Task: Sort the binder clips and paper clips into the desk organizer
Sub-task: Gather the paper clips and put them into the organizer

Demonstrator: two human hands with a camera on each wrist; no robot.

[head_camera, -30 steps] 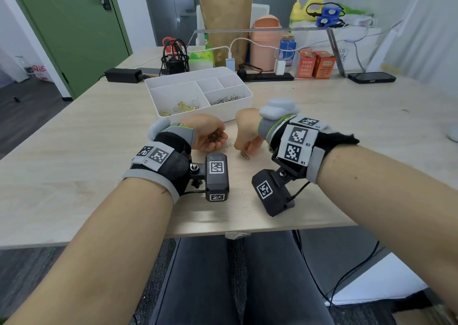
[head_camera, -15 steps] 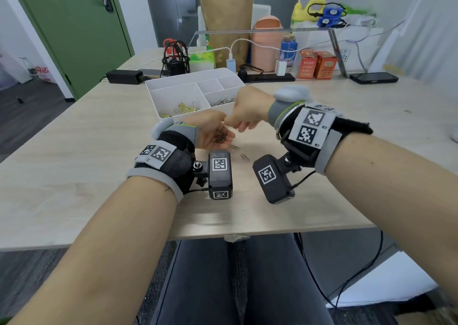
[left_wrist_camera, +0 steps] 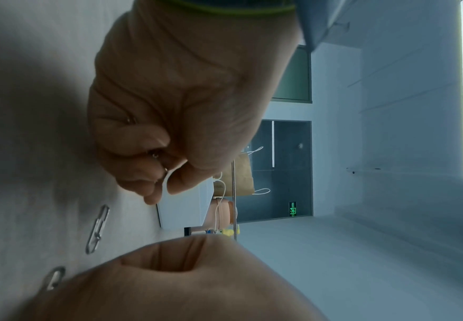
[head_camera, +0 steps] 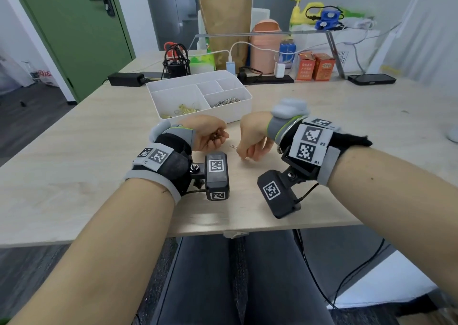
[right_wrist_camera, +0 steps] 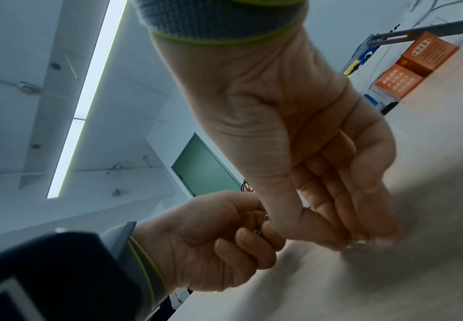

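My left hand (head_camera: pixel 216 138) rests on the table, palm up, fingers curled round a small heap of paper clips (head_camera: pixel 215 136); the left wrist view shows clip wire (left_wrist_camera: pixel 155 155) between those fingers. Just to its right, my right hand (head_camera: pixel 245 156) points down at the table, thumb and fingertips (right_wrist_camera: pixel 334 239) pinching a paper clip (right_wrist_camera: pixel 357 242). A loose paper clip (head_camera: pixel 233 147) lies between the hands, the same paper clip (left_wrist_camera: pixel 97 229) as in the left wrist view. Beyond them stands the white desk organizer (head_camera: pixel 244 111), with yellow clips (head_camera: pixel 184 109) on the left and silver paper clips (head_camera: pixel 226 101) on the right.
The wooden table (head_camera: pixel 86 156) runs well out to the left and right of my hands. Along its back edge stand a black pen cup (head_camera: pixel 176 64), a paper bag (head_camera: pixel 225 24), a pink bin (head_camera: pixel 265 47), orange boxes (head_camera: pixel 316 66) and a phone (head_camera: pixel 371 78).
My right hand rose to the left palm half a second ago and has come back down to the table by the loose clips. The left hand stays put with its clips.
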